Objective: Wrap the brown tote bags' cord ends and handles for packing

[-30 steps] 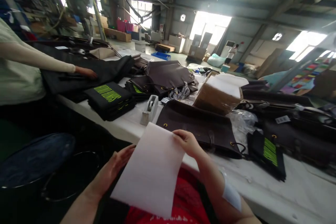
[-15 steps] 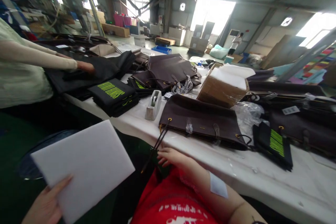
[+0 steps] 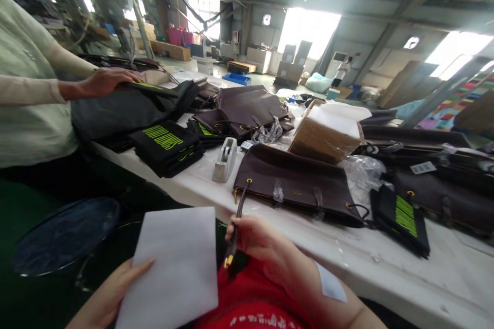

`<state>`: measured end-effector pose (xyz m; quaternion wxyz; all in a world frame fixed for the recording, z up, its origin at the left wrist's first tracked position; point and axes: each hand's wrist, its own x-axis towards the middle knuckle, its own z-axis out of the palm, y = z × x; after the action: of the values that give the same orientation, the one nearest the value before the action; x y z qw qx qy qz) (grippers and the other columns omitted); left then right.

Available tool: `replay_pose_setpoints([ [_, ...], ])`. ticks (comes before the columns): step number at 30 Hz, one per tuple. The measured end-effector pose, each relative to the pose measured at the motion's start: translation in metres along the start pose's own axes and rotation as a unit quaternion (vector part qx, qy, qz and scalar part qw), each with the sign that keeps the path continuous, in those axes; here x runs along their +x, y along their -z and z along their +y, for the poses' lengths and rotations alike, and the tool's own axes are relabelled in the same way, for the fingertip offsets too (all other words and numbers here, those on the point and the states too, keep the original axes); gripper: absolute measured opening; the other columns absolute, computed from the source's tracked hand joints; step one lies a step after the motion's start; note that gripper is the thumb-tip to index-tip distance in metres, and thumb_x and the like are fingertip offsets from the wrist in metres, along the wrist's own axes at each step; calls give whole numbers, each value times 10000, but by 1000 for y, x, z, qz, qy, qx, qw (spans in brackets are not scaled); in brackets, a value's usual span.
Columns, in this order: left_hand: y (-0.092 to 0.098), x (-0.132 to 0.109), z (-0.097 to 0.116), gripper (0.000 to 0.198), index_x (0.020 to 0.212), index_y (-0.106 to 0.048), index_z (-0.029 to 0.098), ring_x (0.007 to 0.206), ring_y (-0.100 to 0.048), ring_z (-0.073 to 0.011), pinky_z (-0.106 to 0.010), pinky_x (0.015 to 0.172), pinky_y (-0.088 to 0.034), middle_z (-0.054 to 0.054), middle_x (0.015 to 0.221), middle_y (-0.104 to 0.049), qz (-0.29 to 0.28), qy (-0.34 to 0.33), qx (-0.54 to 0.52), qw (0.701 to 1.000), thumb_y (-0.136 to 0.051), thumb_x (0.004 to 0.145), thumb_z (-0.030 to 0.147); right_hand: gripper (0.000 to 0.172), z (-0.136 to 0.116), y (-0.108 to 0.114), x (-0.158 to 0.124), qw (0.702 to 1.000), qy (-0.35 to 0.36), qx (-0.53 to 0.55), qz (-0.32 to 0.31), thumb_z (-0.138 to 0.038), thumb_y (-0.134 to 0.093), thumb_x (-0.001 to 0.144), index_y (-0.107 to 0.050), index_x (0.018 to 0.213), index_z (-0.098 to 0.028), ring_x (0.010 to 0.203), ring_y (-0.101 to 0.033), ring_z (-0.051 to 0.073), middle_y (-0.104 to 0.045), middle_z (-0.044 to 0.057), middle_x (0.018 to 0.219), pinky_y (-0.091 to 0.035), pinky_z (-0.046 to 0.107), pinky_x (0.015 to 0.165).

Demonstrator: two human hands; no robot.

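A white rectangular sheet (image 3: 177, 262) is gripped by my left hand (image 3: 125, 288), the thumb across its front and the other fingers hidden behind. My right hand (image 3: 250, 234) is closed around dark cords (image 3: 232, 241) with gold-coloured tips, just off the table's near edge. These cords run up to a gold eyelet at the left corner of a dark brown bag (image 3: 297, 180). The bag lies flat on the white-covered table (image 3: 386, 257), its straps partly wrapped in clear plastic.
A tape dispenser (image 3: 225, 160) stands left of the bag. Folded black pouches with green lettering (image 3: 165, 144) are stacked farther left. Behind the bag sits a cardboard box (image 3: 324, 136). At left, a co-worker's hand (image 3: 104, 82) rests on black material. A round stool (image 3: 69, 236) stands below.
My right hand has closed on the cords and lifted their tips toward me. My left hand has brought the white sheet rightward and more upright. The co-worker's hand now holds a black piece.
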<state>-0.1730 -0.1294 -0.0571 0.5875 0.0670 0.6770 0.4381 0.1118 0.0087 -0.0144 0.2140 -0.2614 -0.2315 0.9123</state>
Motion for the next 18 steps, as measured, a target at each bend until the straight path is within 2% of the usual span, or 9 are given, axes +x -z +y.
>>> replay_pose_setpoints([
  [3,-52,7,25,678,1123,-557,149,782,-709,-335,-438,683,-586,-131,899,-736,-106,-16,1,994,-851,546,348,49,-40,-21,-2,998,17,54,-7,-181,-557,831,-529,803,-152,618,-604,124,-600,-7,651,-475,242,628],
  [5,-83,18,34,602,1038,-614,98,767,-706,-329,-405,684,-573,-149,876,-735,-191,-24,21,981,-842,545,357,66,-61,-31,0,997,41,69,-7,-154,-500,861,-530,802,-152,615,-604,122,-594,-8,642,-482,231,602],
  [6,-98,25,36,576,1003,-632,79,760,-704,-326,-392,684,-565,-156,865,-735,-227,-19,32,973,-839,543,356,84,-67,-35,0,996,50,72,-9,-150,-482,870,-531,802,-153,614,-606,123,-595,-7,641,-484,229,590],
  [8,-124,39,32,533,959,-651,62,723,-700,-305,-360,668,-551,-153,827,-735,-264,-12,44,964,-831,542,340,99,-67,-36,-1,996,51,67,-9,-159,-467,878,-539,809,-152,606,-610,126,-599,-4,637,-489,230,572],
  [10,-145,52,21,461,918,-661,72,665,-692,-265,-319,628,-539,-128,764,-732,-270,-16,37,962,-818,563,322,85,-50,-28,-4,999,25,41,5,-182,-487,872,-550,826,-149,598,-617,126,-613,0,639,-485,225,557],
  [12,-157,61,8,385,878,-660,91,617,-682,-242,-299,584,-531,-105,701,-720,-273,-25,23,961,-792,610,333,88,-21,-12,-6,1000,-10,-8,22,-225,-540,851,-565,846,-141,607,-631,126,-640,13,669,-486,222,570],
  [16,-161,67,-6,381,942,-643,99,705,-701,-271,-349,647,-561,-138,795,-735,-281,-29,7,959,-748,679,353,288,36,27,-11,984,-57,-163,43,-386,-643,783,-598,885,-121,678,-666,167,-686,73,784,-517,290,661],
  [18,-161,66,-5,402,979,-630,92,749,-704,-282,-374,700,-567,-153,847,-738,-267,-28,14,963,-755,672,319,325,49,41,-11,950,-72,-293,77,-439,-619,794,-616,871,-124,659,-655,166,-692,83,801,-515,295,651],
])
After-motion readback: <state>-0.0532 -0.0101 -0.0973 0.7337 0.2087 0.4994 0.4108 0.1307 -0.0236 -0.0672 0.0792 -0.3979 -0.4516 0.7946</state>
